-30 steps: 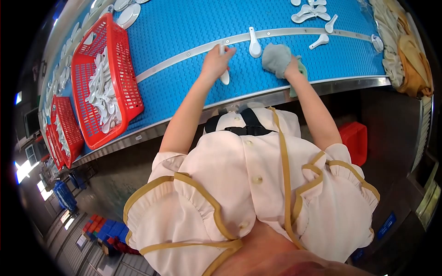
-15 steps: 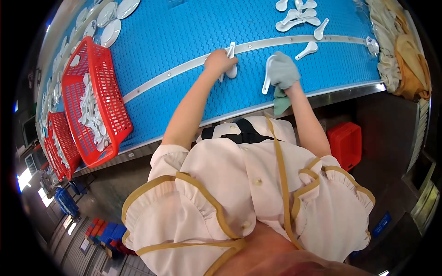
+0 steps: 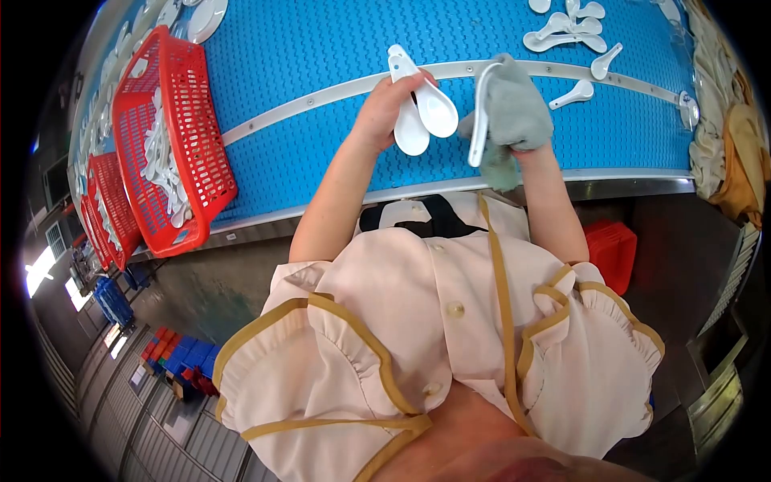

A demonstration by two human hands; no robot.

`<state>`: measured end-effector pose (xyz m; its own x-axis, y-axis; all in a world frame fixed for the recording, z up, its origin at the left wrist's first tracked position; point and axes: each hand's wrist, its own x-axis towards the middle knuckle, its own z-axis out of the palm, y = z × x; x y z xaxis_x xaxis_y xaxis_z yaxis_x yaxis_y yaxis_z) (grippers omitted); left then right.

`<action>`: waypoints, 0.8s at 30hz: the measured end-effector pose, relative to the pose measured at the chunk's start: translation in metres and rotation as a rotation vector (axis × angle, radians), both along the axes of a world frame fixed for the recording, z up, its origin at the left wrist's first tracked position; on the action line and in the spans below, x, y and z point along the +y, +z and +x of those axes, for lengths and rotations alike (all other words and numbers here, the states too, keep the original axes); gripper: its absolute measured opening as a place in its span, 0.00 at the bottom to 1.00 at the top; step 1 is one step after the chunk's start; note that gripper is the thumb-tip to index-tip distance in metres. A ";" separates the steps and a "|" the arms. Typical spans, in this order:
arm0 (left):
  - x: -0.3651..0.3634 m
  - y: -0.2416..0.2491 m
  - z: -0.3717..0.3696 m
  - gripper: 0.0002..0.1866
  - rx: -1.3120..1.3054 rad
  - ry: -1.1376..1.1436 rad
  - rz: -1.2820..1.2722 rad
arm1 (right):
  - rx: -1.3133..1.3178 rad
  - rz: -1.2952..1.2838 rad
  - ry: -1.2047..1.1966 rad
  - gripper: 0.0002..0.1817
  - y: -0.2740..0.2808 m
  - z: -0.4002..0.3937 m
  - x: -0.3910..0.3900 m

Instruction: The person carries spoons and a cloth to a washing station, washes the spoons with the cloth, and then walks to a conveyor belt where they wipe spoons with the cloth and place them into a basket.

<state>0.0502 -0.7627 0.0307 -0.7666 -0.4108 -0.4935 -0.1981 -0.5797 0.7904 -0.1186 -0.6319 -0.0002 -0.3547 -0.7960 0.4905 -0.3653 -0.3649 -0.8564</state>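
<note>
Two white soup spoons [image 3: 438, 111] are gripped by their handles in my left hand [image 3: 385, 111], bowls fanned apart toward me. My right hand [image 3: 526, 128] is covered by a grey-green cloth [image 3: 507, 96], one end of which hangs below the wrist. A third white spoon [image 3: 480, 120], seen edge-on, is held against the left side of the cloth; the fingers behind it are hidden. Both hands are above the blue textured belt [image 3: 321, 153]. To the right of the cloth lies a loose white spoon [image 3: 572, 95], with another spoon [image 3: 606, 61] beyond it.
Several white spoons [image 3: 564, 40] lie clustered at the upper right. At left stands a red basket [image 3: 205, 153] of spoons, with smaller red baskets [image 3: 116, 209] beside it. White dishes [image 3: 207, 20] sit at the far left; cloths [image 3: 727, 145] hang at right. A metal strip [image 3: 309, 102] crosses the belt.
My left hand has lifted the spoons off the belt and turned them bowls toward me. The right hand, cloth and spoon have risen slightly. The view has shifted a little.
</note>
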 end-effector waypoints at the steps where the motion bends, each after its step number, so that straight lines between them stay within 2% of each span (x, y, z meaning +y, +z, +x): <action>1: 0.002 -0.008 0.003 0.15 0.004 -0.008 0.001 | 0.027 -0.019 -0.001 0.08 0.008 0.010 -0.003; 3: 0.010 -0.023 0.003 0.18 0.173 0.070 0.241 | 0.079 -0.058 -0.005 0.05 0.023 0.029 -0.009; 4: 0.019 -0.009 -0.003 0.20 -0.011 0.113 0.228 | 0.395 0.203 -0.103 0.06 0.045 0.033 -0.022; 5: 0.019 -0.011 0.000 0.17 0.060 0.007 0.294 | 0.228 0.259 -0.140 0.07 0.049 0.031 -0.019; 6: 0.017 -0.018 0.000 0.15 0.037 -0.063 0.241 | 0.054 0.299 -0.185 0.08 0.053 0.029 -0.015; 7: 0.016 -0.025 0.000 0.13 0.015 -0.128 0.185 | 0.069 0.296 -0.209 0.08 0.051 0.014 -0.009; 8: 0.015 -0.030 0.003 0.13 0.029 -0.148 0.183 | 0.293 0.182 -0.233 0.08 0.047 -0.006 -0.003; 9: 0.015 -0.035 0.007 0.12 0.027 -0.059 0.256 | 0.515 0.070 -0.249 0.08 0.044 -0.028 0.004; 10: 0.015 -0.038 0.010 0.11 0.022 0.031 0.329 | 0.751 0.113 -0.292 0.07 0.042 -0.052 0.019; 11: 0.015 -0.039 0.013 0.11 0.031 0.018 0.329 | 0.985 0.133 -0.339 0.07 0.040 -0.076 0.033; 13: 0.013 -0.039 0.014 0.08 0.017 0.134 0.405 | 1.159 0.326 -0.359 0.09 0.039 -0.098 0.045; 15: 0.014 -0.036 0.011 0.09 0.009 0.136 0.408 | 1.035 1.372 -0.480 0.11 0.033 -0.107 0.044; 19: 0.018 -0.031 -0.006 0.09 -0.013 0.118 0.356 | 1.015 1.362 -0.628 0.12 -0.023 -0.099 0.055; 20: 0.019 -0.032 -0.009 0.09 0.010 0.089 0.335 | 0.784 1.274 -0.767 0.11 -0.054 -0.103 0.058; 22: 0.020 -0.032 -0.014 0.10 -0.015 0.071 0.315 | 0.463 1.126 -0.927 0.08 -0.063 -0.097 0.057; 23: 0.019 -0.032 -0.017 0.11 -0.032 0.064 0.289 | 0.461 1.129 -0.933 0.08 -0.064 -0.101 0.059; 24: 0.019 -0.034 -0.021 0.11 -0.032 0.059 0.289 | 0.597 1.265 -0.646 0.09 -0.026 -0.097 0.050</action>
